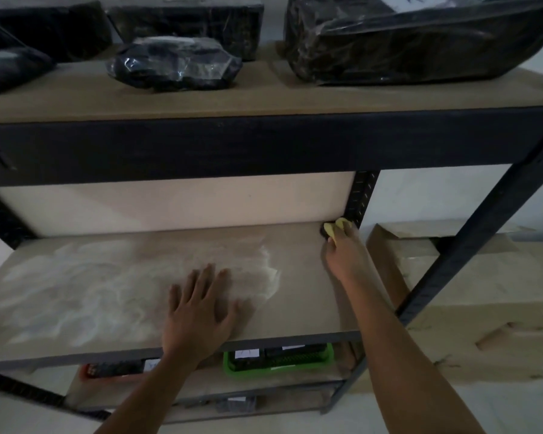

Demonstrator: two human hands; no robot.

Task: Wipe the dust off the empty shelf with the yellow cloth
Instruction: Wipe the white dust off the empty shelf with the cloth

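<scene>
A: Entry, head view. The flat tan fibreboard shelf (301, 277) in the dark metal rack carries a pale, streaky film of dust (107, 286) over its left and middle parts; the right part of the board looks bare and matte.

B: Cloth position?

A: The small crumpled yellow cloth (334, 230) sits at the shelf's back right corner, against the perforated dark metal upright (362, 195). The right hand (345, 256) grips it, fingers curled round the wad. Most of the cloth is covered by that hand; only a soft lobed edge shows.

B: Other hand?

A: The left hand (201, 311) lies flat on the shelf near its front edge, fingers spread and straight, holding nothing, resting in the dusty zone.

B: Surroundings?

A: On the board above the shelf, lumpy bundles in glossy black plastic wrap (176, 62), cut off at the frame's top. Below the shelf, a green plastic tray (276, 363), contents too dim to read. Right of the shelf, creased brown cardboard (483, 308), partly behind a rack post.
</scene>
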